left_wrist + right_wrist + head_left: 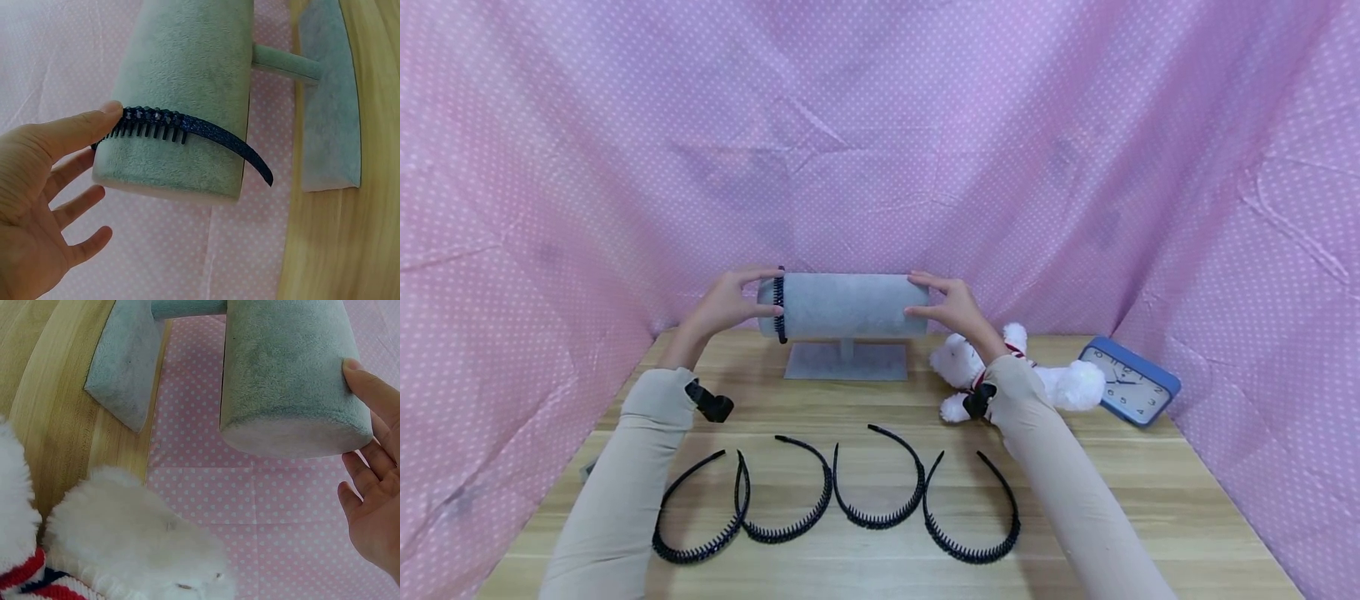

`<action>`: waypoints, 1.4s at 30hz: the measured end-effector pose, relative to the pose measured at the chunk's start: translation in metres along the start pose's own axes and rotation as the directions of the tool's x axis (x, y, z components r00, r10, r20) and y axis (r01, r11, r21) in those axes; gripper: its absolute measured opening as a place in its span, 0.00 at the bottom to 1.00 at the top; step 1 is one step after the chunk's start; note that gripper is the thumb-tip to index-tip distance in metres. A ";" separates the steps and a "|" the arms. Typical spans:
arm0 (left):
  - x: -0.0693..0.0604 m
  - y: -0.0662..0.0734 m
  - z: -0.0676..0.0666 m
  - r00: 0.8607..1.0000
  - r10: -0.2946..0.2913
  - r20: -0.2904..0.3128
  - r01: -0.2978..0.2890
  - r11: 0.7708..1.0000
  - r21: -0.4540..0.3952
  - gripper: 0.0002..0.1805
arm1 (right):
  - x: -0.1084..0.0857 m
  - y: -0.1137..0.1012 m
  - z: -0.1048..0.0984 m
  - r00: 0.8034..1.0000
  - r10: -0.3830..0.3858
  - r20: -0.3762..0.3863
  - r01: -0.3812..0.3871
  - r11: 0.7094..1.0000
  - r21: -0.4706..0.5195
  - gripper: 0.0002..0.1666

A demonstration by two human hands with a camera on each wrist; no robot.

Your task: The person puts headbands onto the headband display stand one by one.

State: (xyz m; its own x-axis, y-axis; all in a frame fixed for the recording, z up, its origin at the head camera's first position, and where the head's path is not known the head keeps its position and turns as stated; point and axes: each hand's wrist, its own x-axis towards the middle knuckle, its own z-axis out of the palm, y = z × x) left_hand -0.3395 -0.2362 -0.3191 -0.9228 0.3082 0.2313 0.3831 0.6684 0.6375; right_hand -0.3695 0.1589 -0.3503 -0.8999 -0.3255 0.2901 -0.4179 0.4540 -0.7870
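A grey plush headband stand (857,307), a horizontal roll on a post and flat base, stands at the back of the table. One black toothed headband (156,117) sits around the roll near its left end. My left hand (727,302) pinches that headband, thumb on its beaded front and index finger behind; the other fingers are spread off the roll. At the roll's right end, my right hand (952,305) grips the bare plush between thumb and fingers, its fingertips partly hidden behind. More black headbands, among them a leftmost one (688,556) and a rightmost one (973,557), lie in a row in front.
A white plush toy (958,362) with a striped scarf lies under my right forearm. Right of it, a blue-framed clock (1127,382) leans on the table (1157,500). Pink dotted cloth (880,133) hangs behind and at both sides.
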 end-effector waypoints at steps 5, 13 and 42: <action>0.002 0.004 0.004 1.000 0.005 -0.005 -0.004 0.999 0.033 0.35 | 0.000 -0.002 -0.001 1.000 -0.001 0.000 0.001 1.000 0.008 0.36; 0.008 0.013 0.010 0.999 0.013 0.033 -0.015 0.998 0.059 0.35 | -0.001 -0.001 -0.001 1.000 0.012 0.004 -0.012 1.000 -0.002 0.36; 0.033 0.043 0.045 0.991 0.060 0.116 -0.081 0.978 0.191 0.50 | -0.001 -0.001 0.000 1.000 0.009 0.007 -0.009 1.000 -0.010 0.37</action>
State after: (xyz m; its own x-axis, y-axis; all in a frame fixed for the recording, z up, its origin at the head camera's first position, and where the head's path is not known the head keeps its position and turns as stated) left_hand -0.3517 -0.1668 -0.3173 -0.8871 0.4240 0.1824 0.4578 0.7582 0.4642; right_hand -0.3678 0.1582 -0.3498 -0.9029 -0.3272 0.2789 -0.4107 0.4648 -0.7844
